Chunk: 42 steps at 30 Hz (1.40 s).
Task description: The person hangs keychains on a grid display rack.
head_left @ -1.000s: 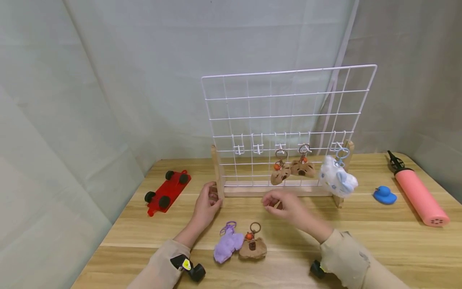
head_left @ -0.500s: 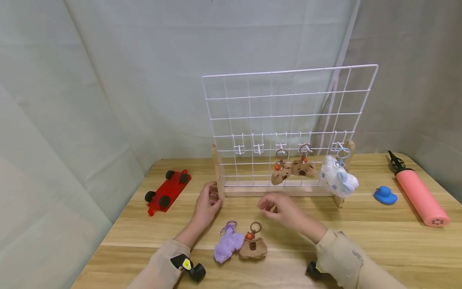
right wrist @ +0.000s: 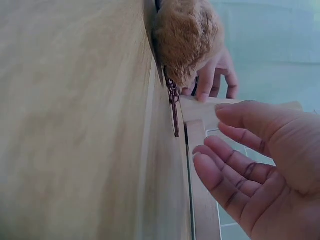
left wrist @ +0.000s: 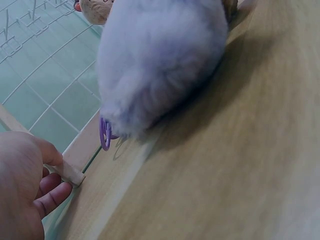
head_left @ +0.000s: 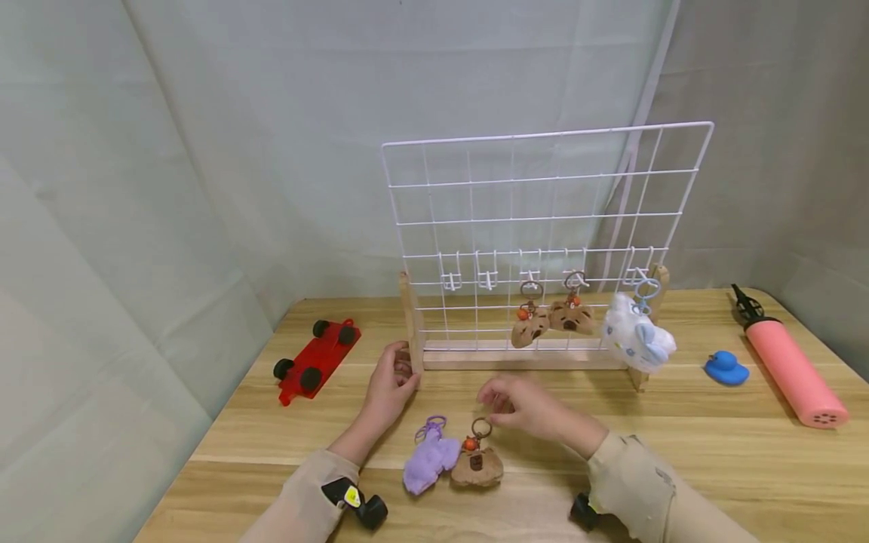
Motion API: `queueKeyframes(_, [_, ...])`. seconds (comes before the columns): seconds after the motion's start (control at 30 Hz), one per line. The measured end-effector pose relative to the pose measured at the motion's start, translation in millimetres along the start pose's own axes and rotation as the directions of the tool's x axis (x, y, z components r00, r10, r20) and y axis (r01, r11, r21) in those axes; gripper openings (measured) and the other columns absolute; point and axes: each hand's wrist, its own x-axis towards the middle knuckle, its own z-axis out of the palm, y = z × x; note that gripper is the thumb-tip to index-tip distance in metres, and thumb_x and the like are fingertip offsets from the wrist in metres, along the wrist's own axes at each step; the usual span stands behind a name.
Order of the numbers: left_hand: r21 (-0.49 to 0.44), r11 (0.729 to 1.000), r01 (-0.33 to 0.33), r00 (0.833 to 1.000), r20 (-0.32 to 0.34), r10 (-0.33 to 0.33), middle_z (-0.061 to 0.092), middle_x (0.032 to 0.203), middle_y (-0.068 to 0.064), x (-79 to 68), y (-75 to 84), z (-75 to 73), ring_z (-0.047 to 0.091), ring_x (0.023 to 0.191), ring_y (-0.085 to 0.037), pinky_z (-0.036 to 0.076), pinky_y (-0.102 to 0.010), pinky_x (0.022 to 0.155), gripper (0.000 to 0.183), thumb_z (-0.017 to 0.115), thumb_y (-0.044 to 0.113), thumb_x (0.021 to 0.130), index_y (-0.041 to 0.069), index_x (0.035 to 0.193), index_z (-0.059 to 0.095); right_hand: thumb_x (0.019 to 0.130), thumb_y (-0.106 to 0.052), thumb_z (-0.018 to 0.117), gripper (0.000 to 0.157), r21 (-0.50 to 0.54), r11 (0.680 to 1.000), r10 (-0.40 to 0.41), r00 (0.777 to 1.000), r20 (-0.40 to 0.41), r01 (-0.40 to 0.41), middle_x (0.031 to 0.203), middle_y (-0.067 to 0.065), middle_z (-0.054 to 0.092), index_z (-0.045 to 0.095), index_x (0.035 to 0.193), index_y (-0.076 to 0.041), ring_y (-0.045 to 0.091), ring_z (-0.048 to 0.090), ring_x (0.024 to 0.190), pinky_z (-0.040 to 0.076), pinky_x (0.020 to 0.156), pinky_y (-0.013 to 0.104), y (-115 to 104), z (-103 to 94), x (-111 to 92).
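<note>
My left hand point(head_left: 389, 385) grips the left wooden foot point(left wrist: 71, 176) of the white wire grid rack point(head_left: 516, 362), thumb on one side and fingers on the other. My right hand point(head_left: 526, 409) hovers low over the table with fingers loosely bent, holding nothing. Its fingertips are right by the ring of a brown plush keychain point(head_left: 477, 471) with an orange bead, which lies on the table. Left of that keychain lies a purple plush keychain point(head_left: 429, 464) with a purple ring. In the right wrist view the brown plush point(right wrist: 187, 42) shows past the spread thumb and fingers.
On the rack's hooks hang two brown plush keychains point(head_left: 529, 330) and a white plush keychain point(head_left: 631, 332); two hooks point(head_left: 451, 283) at the left are bare. A red wheeled toy point(head_left: 319, 362) lies left, a blue duck point(head_left: 726, 368) and pink pump point(head_left: 797, 373) right.
My right hand has moved left and toward me, from in front of the rack to beside the brown keychain's ring, its fingers opening slightly. The left hand has stayed on the foot.
</note>
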Motion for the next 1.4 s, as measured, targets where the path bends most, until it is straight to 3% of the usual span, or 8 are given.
queueKeyframes(0.17, [-0.023,1.000,-0.018,1.000,-0.007,0.018,0.057,0.108,-0.026,2.2,-13.8,1.7,0.059,0.089,-0.029,0.049,-0.016,0.064,0.053,0.063,-0.012,0.082,-0.007,0.129,0.040,0.080,-0.007,0.070,0.027,-0.028,1.000,-0.010,1.000,0.029,0.011,0.099,0.006,0.067,0.065,0.106,-0.005,0.013,0.063,0.084,0.053,0.077,0.021,1.3,3.2,0.8])
queueKeyframes(0.47, [-0.020,1.000,-0.024,1.000,-0.003,0.024,0.057,0.108,-0.026,3.6,-18.9,2.6,0.060,0.088,-0.029,0.049,-0.016,0.063,0.053,0.063,-0.013,0.082,-0.007,0.129,0.040,0.080,-0.008,0.073,0.024,-0.100,0.994,-0.044,0.998,0.043,0.048,0.096,0.004,0.065,0.066,0.103,-0.005,0.009,0.060,0.080,0.052,0.074,0.019,-1.4,4.7,1.0])
queueKeyframes(1.0, [-0.022,1.000,-0.022,1.000,-0.005,0.022,0.057,0.107,-0.026,3.5,-18.9,2.3,0.059,0.088,-0.029,0.050,-0.016,0.063,0.052,0.064,-0.013,0.081,-0.006,0.128,0.042,0.079,-0.013,0.074,0.020,-0.115,0.993,0.034,0.998,0.043,-0.029,0.091,-0.003,0.058,0.069,0.098,-0.010,0.004,0.053,0.079,0.048,0.073,0.018,0.6,12.7,0.3])
queueKeyframes(1.2, [-0.016,1.000,0.003,1.000,-0.008,-0.003,0.057,0.109,-0.026,2.0,-13.4,2.4,0.059,0.089,-0.029,0.048,-0.015,0.063,0.054,0.063,-0.013,0.082,-0.006,0.130,0.041,0.078,-0.012,0.075,0.018,-0.125,0.992,0.041,0.998,0.040,-0.036,0.091,-0.004,0.056,0.067,0.094,-0.011,0.004,0.052,0.079,0.047,0.072,0.018,2.0,14.4,1.5])
queueKeyframes(1.4, [-0.007,1.000,-0.006,1.000,0.002,0.006,0.055,0.106,-0.031,-2.2,8.0,-1.2,0.058,0.088,-0.038,0.049,-0.017,0.063,0.050,0.060,-0.018,0.080,-0.012,0.126,0.040,0.075,-0.011,0.076,0.021,-0.133,0.991,0.032,0.999,0.032,-0.027,0.089,-0.004,0.056,0.064,0.092,-0.012,0.005,0.052,0.078,0.048,0.072,0.018,-0.4,14.0,1.0])
